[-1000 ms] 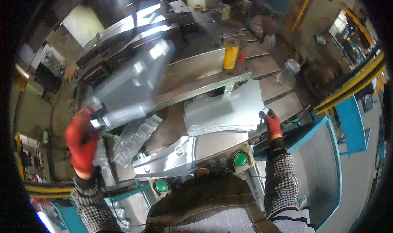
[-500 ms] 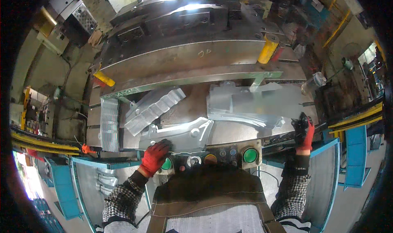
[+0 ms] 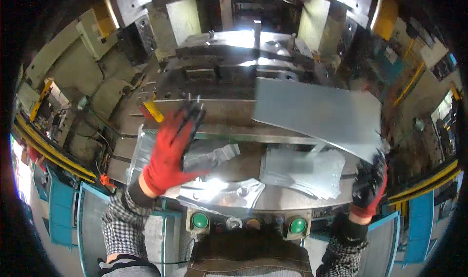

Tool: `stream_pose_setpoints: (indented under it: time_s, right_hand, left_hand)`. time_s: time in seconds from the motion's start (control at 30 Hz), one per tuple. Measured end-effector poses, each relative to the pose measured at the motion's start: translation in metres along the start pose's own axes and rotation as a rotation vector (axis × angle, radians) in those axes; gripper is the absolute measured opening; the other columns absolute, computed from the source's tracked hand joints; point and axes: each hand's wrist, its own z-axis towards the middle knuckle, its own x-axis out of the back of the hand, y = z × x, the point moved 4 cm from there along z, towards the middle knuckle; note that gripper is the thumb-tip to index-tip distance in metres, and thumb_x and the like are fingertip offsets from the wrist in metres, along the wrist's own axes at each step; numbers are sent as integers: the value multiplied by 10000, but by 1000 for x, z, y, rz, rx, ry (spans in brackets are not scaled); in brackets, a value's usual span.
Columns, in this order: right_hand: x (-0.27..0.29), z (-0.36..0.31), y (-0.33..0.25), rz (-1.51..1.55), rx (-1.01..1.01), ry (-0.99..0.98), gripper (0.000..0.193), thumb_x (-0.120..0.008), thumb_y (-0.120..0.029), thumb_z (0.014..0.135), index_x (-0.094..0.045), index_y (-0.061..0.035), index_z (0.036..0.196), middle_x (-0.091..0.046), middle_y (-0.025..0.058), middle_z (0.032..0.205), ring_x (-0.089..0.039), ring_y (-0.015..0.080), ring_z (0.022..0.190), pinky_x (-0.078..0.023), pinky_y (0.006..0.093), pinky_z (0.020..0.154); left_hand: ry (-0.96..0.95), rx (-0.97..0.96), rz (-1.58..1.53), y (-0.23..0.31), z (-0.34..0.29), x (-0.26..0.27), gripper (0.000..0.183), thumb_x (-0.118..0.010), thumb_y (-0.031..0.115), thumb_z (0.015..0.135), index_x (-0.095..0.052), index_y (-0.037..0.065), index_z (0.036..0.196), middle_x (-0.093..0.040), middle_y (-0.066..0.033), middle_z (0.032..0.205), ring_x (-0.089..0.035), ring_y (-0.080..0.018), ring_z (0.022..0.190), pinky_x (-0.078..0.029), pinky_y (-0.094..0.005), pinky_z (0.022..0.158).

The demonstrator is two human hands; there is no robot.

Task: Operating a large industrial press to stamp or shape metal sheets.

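My right hand (image 3: 369, 184), in a red and black glove, grips the near right corner of a flat grey sheet metal blank (image 3: 317, 112). The blank is held up off the bed, tilted, with its far end over the press die (image 3: 222, 114). My left hand (image 3: 170, 152), gloved alike, is raised with its fingers spread and holds nothing. Beneath the blank lies a pile of similar blanks (image 3: 302, 174). A shiny formed metal panel (image 3: 226, 191) sits at the front edge, nearer my left hand. More formed pieces (image 3: 222, 154) lie partly hidden behind that hand.
Two green push buttons (image 3: 200, 220) flank a control panel at the bed's front edge. A yellow post (image 3: 154, 110) stands at the die's left. Blue-framed carts (image 3: 80, 223) are on both sides, below yellow-black rails (image 3: 53, 148).
My right hand has lifted the blank up and forward off the pile. My left hand has left the formed panel, risen and spread its fingers. The view has tilted up.
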Motion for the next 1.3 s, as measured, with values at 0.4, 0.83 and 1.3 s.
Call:
stream_pose_setpoints:
  time_s: [0.4,0.83,1.3]
  right_hand:
    - [-330,166,132,449,-206,-433,315,-618,-238,987,-628,16,1175,-679,78,1036,-670,200,861,-552,362,752]
    - [-320,113,145,720,-271,-641,353,-614,-258,999,-582,-42,1277,-615,80,1224,-579,376,1214,-458,504,1083]
    - [-301,108,131,812,-345,-596,378,-538,-299,1037,-511,9,1254,-556,151,1105,-539,391,1235,-383,546,1162]
  left_hand:
    - [-48,61,474,-221,181,6,435,-695,96,801,-666,126,1234,-642,-130,1281,-559,-304,1253,-326,-495,1155]
    - [-124,-52,380,-271,187,-31,333,-667,11,732,-685,77,1058,-686,-126,1099,-645,-334,1059,-515,-419,922]
    - [79,108,303,-189,118,-12,594,-733,154,839,-543,78,1397,-560,-162,1409,-500,-361,1327,-361,-448,1138]
